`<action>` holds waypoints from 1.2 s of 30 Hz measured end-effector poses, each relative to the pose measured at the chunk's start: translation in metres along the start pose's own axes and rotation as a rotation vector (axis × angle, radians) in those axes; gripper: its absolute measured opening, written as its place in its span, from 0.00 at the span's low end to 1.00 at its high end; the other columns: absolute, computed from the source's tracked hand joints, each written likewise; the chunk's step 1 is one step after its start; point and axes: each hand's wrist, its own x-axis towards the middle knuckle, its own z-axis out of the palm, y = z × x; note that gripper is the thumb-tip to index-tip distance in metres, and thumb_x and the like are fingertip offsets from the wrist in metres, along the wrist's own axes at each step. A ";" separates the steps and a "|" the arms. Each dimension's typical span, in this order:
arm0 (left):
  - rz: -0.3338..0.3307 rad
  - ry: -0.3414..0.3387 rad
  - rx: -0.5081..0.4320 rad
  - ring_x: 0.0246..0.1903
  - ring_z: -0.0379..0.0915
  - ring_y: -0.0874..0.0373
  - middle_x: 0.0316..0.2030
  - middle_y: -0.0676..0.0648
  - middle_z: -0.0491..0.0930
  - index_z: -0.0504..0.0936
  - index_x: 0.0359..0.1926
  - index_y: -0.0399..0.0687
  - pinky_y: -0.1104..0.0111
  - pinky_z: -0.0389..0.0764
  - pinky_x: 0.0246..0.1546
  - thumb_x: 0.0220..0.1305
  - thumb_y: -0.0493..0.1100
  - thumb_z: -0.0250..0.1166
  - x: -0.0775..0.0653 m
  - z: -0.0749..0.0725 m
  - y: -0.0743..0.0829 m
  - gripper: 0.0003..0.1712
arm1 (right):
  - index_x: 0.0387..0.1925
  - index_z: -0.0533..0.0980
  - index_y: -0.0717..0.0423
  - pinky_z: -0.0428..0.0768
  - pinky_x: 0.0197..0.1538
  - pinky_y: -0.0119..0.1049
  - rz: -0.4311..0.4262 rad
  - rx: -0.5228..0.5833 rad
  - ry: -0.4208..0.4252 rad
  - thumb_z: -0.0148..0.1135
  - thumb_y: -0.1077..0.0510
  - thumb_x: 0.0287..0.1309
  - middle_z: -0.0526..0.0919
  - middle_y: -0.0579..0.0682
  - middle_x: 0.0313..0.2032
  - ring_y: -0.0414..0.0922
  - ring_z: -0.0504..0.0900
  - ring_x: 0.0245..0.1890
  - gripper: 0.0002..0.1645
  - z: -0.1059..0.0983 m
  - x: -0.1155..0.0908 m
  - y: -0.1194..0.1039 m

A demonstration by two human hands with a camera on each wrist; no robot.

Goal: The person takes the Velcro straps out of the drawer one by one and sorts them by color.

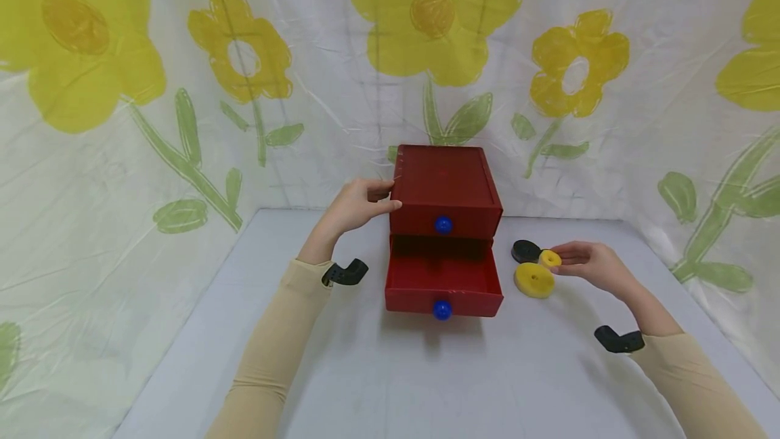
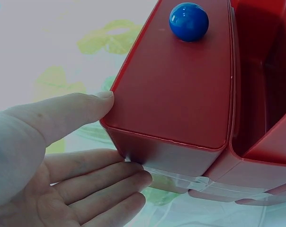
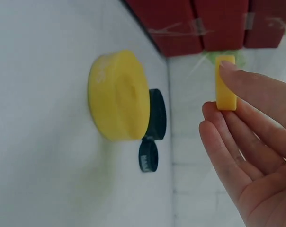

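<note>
A red drawer cabinet (image 1: 447, 178) stands at the back of the table; its upper drawer, with a blue knob (image 2: 189, 21), is closed. Below it, a drawer (image 1: 443, 301) with another blue knob is pulled out. My left hand (image 1: 361, 205) rests at the cabinet's upper left corner, thumb on the front edge and straight fingers by the side. To the right, my right hand (image 1: 592, 264) pinches a small yellow disc (image 3: 226, 82) between thumb and fingers, above the table. Near it lie a larger yellow disc (image 3: 119, 96), a dark disc (image 3: 156, 114) and a smaller dark disc (image 3: 148, 155).
The white table (image 1: 341, 385) reaches a curtain (image 1: 329, 107) painted with yellow flowers, which hangs behind and at both sides. The pulled-out drawer juts toward me between my two arms. Clear tape runs along the cabinet's side.
</note>
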 end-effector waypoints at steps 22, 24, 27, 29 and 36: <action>0.001 0.001 -0.007 0.59 0.72 0.51 0.61 0.43 0.73 0.71 0.65 0.44 0.58 0.75 0.56 0.60 0.54 0.65 0.000 0.000 0.000 0.35 | 0.57 0.72 0.65 0.78 0.52 0.51 0.103 -0.025 -0.001 0.68 0.42 0.52 0.80 0.64 0.51 0.57 0.80 0.50 0.39 0.006 0.003 0.039; -0.001 0.003 -0.006 0.59 0.72 0.51 0.61 0.44 0.73 0.71 0.65 0.45 0.58 0.75 0.56 0.60 0.54 0.66 0.000 0.000 0.000 0.35 | 0.57 0.72 0.65 0.78 0.52 0.51 0.109 -0.035 0.000 0.68 0.42 0.52 0.80 0.64 0.51 0.57 0.80 0.50 0.39 0.007 0.004 0.043; -0.001 0.003 -0.001 0.59 0.72 0.51 0.61 0.44 0.73 0.71 0.65 0.45 0.58 0.75 0.56 0.60 0.54 0.66 0.001 0.000 0.000 0.35 | 0.57 0.73 0.65 0.78 0.51 0.51 0.121 -0.047 0.003 0.68 0.43 0.53 0.80 0.64 0.51 0.57 0.80 0.50 0.38 0.008 0.005 0.048; -0.002 0.002 0.001 0.59 0.72 0.51 0.61 0.44 0.74 0.71 0.64 0.44 0.58 0.76 0.56 0.60 0.54 0.66 0.001 0.000 0.000 0.35 | 0.57 0.73 0.65 0.78 0.51 0.52 0.132 -0.047 0.001 0.67 0.44 0.53 0.80 0.64 0.51 0.57 0.80 0.49 0.37 0.009 0.004 0.051; -0.001 -0.001 0.001 0.58 0.73 0.51 0.61 0.44 0.74 0.71 0.65 0.44 0.58 0.76 0.56 0.60 0.54 0.65 0.001 0.000 0.000 0.35 | 0.57 0.72 0.66 0.78 0.51 0.51 0.182 -0.040 -0.012 0.68 0.46 0.53 0.80 0.64 0.51 0.57 0.80 0.49 0.37 0.013 0.003 0.060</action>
